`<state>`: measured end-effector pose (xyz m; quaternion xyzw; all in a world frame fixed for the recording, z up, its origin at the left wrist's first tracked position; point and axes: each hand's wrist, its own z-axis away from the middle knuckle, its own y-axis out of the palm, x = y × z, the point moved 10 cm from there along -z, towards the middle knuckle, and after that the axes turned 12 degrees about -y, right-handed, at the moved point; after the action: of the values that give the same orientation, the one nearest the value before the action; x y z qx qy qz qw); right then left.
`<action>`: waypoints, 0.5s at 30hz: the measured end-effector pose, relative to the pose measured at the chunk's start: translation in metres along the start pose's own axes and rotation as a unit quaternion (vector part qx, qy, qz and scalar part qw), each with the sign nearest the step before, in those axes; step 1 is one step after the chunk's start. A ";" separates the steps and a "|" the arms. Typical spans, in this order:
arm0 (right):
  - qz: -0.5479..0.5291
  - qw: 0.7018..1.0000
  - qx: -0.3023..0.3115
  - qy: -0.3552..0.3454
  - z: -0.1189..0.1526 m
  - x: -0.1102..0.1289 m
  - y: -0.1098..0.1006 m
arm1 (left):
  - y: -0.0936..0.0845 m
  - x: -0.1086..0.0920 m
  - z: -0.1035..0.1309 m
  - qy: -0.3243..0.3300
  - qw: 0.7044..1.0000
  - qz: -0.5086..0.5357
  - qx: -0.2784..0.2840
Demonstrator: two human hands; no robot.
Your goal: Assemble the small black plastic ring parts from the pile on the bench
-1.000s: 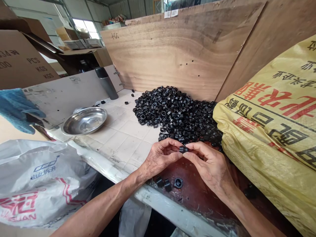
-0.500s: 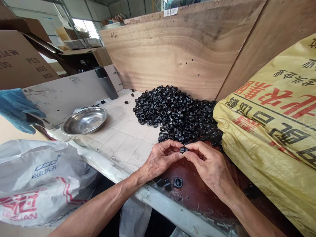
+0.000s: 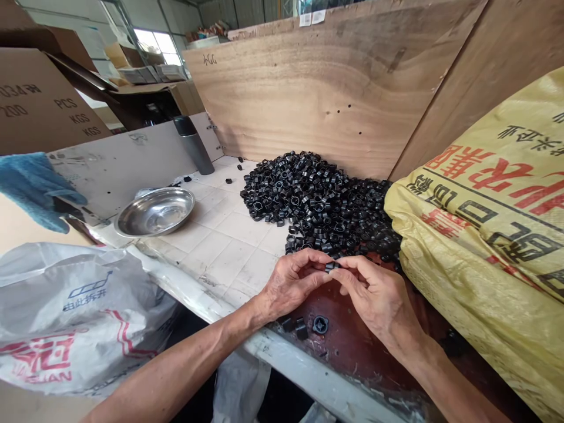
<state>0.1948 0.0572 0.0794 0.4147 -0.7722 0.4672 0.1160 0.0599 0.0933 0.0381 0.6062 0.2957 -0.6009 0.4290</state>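
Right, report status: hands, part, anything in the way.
Left hand, right hand: both grips pinching one small black part. Part held before pile of black parts. Yellow sack to the right, no apparent obstruction.

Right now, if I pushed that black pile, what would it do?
The pile would probably slump, since its small pieces lie loosely heaped. Some might roll, as many look ring-shaped. Each is probably stiff, because the rings look unbent even when stacked.

black part (image 3: 332, 267): partly hidden by fingers (image 3: 315, 256) | yellow sack (image 3: 467, 247), carton (image 3: 39, 97): cut off at edges
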 end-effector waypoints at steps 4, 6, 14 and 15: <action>0.079 0.996 0.019 -0.022 0.001 0.005 0.004 | 0.004 -0.004 0.001 0.031 0.998 -0.046 0.008; 0.093 0.995 0.000 -0.031 0.000 0.008 0.000 | 0.005 0.000 -0.001 0.008 1.000 -0.018 0.014; 0.065 0.993 -0.005 -0.102 -0.001 0.020 -0.002 | 0.000 0.001 -0.002 -0.022 0.999 0.028 -0.003; 0.082 0.992 -0.006 -0.096 0.000 0.018 -0.002 | 0.000 0.000 -0.001 -0.020 1.000 0.017 -0.007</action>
<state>0.1851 0.0474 0.0911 0.3918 -0.8141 0.4286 0.0051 0.0603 0.0943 0.0378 0.5957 0.2808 -0.6037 0.4492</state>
